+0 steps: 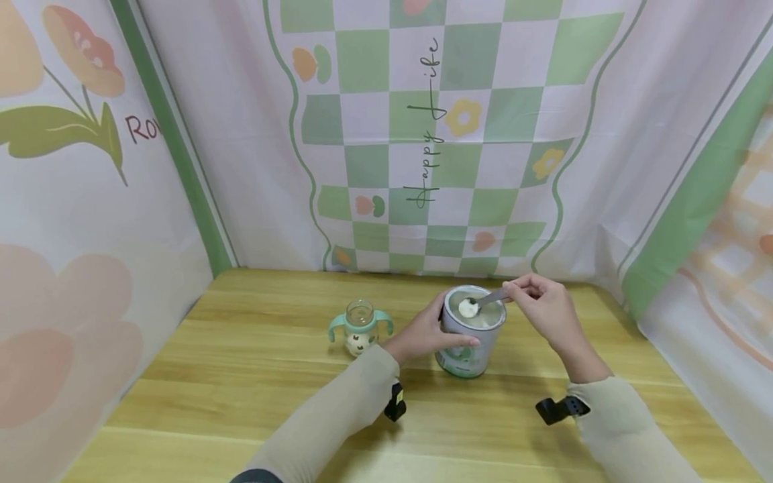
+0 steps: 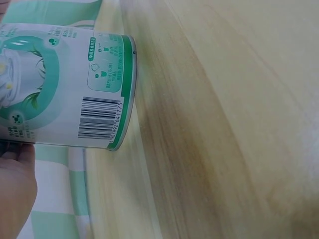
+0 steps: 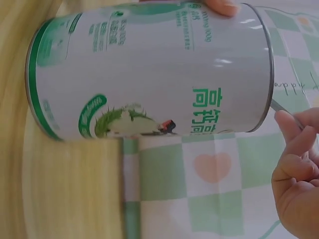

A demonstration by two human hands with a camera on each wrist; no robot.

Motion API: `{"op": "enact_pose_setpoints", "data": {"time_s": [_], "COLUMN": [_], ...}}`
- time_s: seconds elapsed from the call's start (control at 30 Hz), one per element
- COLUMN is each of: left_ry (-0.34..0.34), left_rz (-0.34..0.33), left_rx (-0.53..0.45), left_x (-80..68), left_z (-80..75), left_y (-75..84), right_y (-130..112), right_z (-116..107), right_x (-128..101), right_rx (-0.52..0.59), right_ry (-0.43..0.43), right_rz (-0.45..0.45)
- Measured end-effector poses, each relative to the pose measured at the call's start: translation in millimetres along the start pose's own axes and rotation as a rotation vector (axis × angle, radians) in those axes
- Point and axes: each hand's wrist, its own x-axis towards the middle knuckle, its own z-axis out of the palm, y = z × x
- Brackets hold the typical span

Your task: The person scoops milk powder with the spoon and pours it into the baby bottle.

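Note:
A white-and-green milk powder can [image 1: 468, 355] stands on the table, its top open, with pale powder inside. My left hand [image 1: 425, 333] grips the can from its left side, thumb across the front; in the left wrist view the hand [image 2: 17, 186] is partly cut off beside the barcode side. Over on the right, my right hand [image 1: 548, 312] pinches the handle of a metal spoon [image 1: 496, 295]. The spoon's bowl carries a heap of white powder [image 1: 468, 308] at the can's mouth. In the right wrist view, the can [image 3: 149, 74] hides the spoon's bowl.
Left of the can stands a clear baby bottle [image 1: 361, 329] with a mint-green collar and two handles, its top uncapped. The wooden table [image 1: 253, 362] ends against a checked curtain [image 1: 417, 161] at the back. Fabric also hangs at both sides.

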Motion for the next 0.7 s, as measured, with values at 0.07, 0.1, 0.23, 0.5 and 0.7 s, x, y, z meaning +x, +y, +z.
{"op": "enact_pose_setpoints", "data": {"time_s": [0.07,0.1,0.23,0.5,0.7], "left_ry": [0.000,-0.001,0.000,-0.004,0.001], "left_rz": [0.007,0.012,0.017,0.016,-0.006], "left_rx": [0.005,0.004,0.002,-0.009,0.013], "left_x": [-0.1,0.1,0.5,0.2,-0.7], "left_z": [0.0,0.0,-0.1,0.0,-1.3], "left_y": [-0.9,-1.4,-2.8,-2.4,-1.0], "right_y": [-0.3,0.0,0.0,-1.6,0.6], "right_z": [-0.8,-1.2,-1.5,0.2,1.2], "right_x": [0.9,1.2,1.1,0.9,2.4], "right_rx": [0.083,0.125,0.249,0.293,0.326], "right_ry": [-0.016,-0.025,-0.051,-0.056,-0.043], "right_rz": [0.080,0.118,0.215,0.210,0.202]}}
